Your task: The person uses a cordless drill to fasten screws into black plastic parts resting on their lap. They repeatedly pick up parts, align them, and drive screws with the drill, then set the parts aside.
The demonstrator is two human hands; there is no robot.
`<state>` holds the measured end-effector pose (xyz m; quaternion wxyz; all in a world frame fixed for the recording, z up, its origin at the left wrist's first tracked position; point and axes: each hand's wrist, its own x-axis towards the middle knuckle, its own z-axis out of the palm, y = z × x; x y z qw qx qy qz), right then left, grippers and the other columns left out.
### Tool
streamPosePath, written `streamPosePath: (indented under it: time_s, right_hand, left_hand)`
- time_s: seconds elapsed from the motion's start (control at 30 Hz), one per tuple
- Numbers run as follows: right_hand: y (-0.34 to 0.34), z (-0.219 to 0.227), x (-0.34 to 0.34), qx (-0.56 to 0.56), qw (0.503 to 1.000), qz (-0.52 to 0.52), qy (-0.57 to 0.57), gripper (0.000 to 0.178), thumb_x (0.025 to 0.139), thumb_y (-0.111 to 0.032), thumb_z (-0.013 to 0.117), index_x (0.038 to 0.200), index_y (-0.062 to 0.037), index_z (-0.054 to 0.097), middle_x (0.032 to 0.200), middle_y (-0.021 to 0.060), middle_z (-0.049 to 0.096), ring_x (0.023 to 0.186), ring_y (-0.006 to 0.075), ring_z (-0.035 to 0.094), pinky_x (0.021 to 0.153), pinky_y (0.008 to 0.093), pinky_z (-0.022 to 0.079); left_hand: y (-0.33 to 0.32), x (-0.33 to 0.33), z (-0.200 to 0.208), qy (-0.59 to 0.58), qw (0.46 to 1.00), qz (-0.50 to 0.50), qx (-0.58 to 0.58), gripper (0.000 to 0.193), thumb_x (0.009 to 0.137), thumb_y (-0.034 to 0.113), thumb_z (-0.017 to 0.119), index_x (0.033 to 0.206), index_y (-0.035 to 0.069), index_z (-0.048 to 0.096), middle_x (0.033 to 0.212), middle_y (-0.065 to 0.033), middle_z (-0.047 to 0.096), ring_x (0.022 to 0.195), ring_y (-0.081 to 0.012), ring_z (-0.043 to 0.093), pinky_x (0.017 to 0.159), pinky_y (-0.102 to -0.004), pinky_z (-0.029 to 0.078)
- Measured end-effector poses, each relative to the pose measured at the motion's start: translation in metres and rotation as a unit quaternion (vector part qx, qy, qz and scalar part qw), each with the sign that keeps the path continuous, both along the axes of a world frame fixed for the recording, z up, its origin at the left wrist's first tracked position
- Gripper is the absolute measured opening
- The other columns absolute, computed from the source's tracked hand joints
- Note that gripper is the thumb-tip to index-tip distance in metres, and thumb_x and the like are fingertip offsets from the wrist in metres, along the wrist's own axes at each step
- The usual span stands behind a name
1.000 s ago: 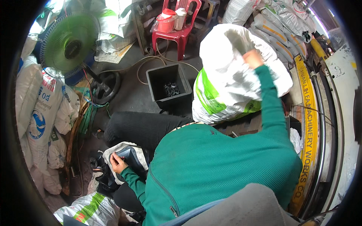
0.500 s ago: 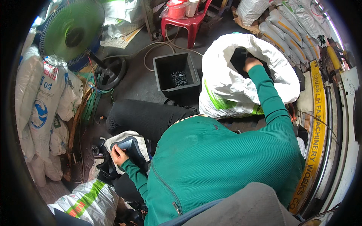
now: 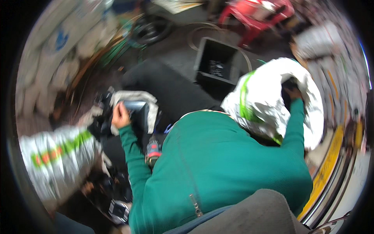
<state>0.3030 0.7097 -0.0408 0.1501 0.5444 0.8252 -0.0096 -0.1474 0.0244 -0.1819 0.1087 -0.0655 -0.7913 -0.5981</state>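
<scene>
My left hand (image 3: 121, 116) is at the near left edge of a smooth dark grey part (image 3: 136, 108), shaped like a shallow tray, that lies on a whitish cloth (image 3: 152, 101). Its fingers are pressed together; whatever may be between them is too small to make out. On the other side, my right hand (image 3: 295, 93) reaches into the mouth of a big white sack (image 3: 256, 90) with green markings. Dark contents show inside the sack, and the fingers of that hand are hidden among them.
A red and grey power drill (image 3: 153, 150) lies beside my left forearm. Ahead stands a black bin (image 3: 197, 66) with small black pieces in it. Another white sack (image 3: 62, 158) is at the left, a red plastic chair (image 3: 253, 29) at the back. Yellow-edged machinery (image 3: 326, 167) runs along the right.
The view has swung, blurring the surroundings, and my body leans differently. The big sack now tilts toward the right with my right hand still in it. The drill has come into sight.
</scene>
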Motion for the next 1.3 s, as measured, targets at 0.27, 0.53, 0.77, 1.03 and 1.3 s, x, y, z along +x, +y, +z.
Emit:
streamPosePath:
  time_s: [0.27, 0.53, 0.77, 1.03, 1.3]
  right_hand:
    - [-0.144, 0.237, -0.094, -0.13, 0.942, 0.207, 0.229, 0.052, 0.075, -0.015, 0.069, 0.118, 0.0068, 0.049, 0.115, 0.0172, 0.055, 0.101, 0.0216, 0.056, 0.084, 0.0309, 0.045]
    - [-0.445, 0.079, -0.403, -0.242, 0.619, 0.707, 0.242, 0.053, 0.068, -0.034, 0.077, 0.111, -0.0079, 0.06, 0.079, 0.0135, 0.063, 0.072, 0.025, 0.063, 0.063, 0.036, 0.05]
    - [-0.56, -0.106, -0.479, -0.189, 0.514, 0.833, 0.079, 0.044, 0.068, -0.039, 0.071, 0.098, -0.0093, 0.062, 0.074, 0.0121, 0.064, 0.072, 0.0309, 0.064, 0.065, 0.0411, 0.051]
    - [-0.559, -0.121, -0.481, -0.211, 0.478, 0.851, 0.04, 0.04, 0.07, -0.033, 0.071, 0.103, -0.0126, 0.061, 0.079, 0.0122, 0.065, 0.077, 0.0296, 0.064, 0.069, 0.0411, 0.051]
    - [-0.509, -0.176, -0.467, -0.535, 0.656, 0.427, 0.316, 0.039, 0.08, -0.027, 0.066, 0.112, -0.005, 0.062, 0.075, 0.0097, 0.063, 0.071, 0.0153, 0.06, 0.064, 0.0287, 0.047]
  left_hand:
    - [-0.093, 0.014, 0.066, -0.016, 0.991, 0.127, -0.045, 0.015, 0.085, 0.018, 0.063, 0.089, 0.004, 0.066, 0.066, -0.0012, 0.061, 0.055, -0.0063, 0.057, 0.052, -0.0232, 0.047]
    - [-0.092, 0.038, -0.007, -0.113, 0.949, 0.014, -0.292, 0.043, 0.082, 0.037, 0.06, 0.116, 0.009, 0.059, 0.105, -0.0154, 0.064, 0.097, -0.0287, 0.062, 0.085, -0.0368, 0.047]
    - [-0.049, 0.051, 0.004, -0.228, 0.873, -0.024, -0.43, 0.067, 0.07, 0.028, 0.073, 0.126, 0.006, 0.042, 0.124, -0.0155, 0.049, 0.113, -0.0343, 0.049, 0.094, -0.0421, 0.043]
    - [-0.079, 0.043, -0.013, -0.35, 0.936, 0.048, -0.009, 0.064, 0.079, 0.029, 0.063, 0.134, 0.01, 0.037, 0.107, -0.014, 0.064, 0.091, -0.0279, 0.064, 0.081, -0.0373, 0.049]
    - [-0.051, 0.051, -0.018, -0.252, 0.943, 0.033, -0.214, 0.059, 0.077, 0.037, 0.066, 0.129, 0.016, 0.046, 0.108, -0.0168, 0.062, 0.082, -0.0246, 0.066, 0.079, -0.0352, 0.05]
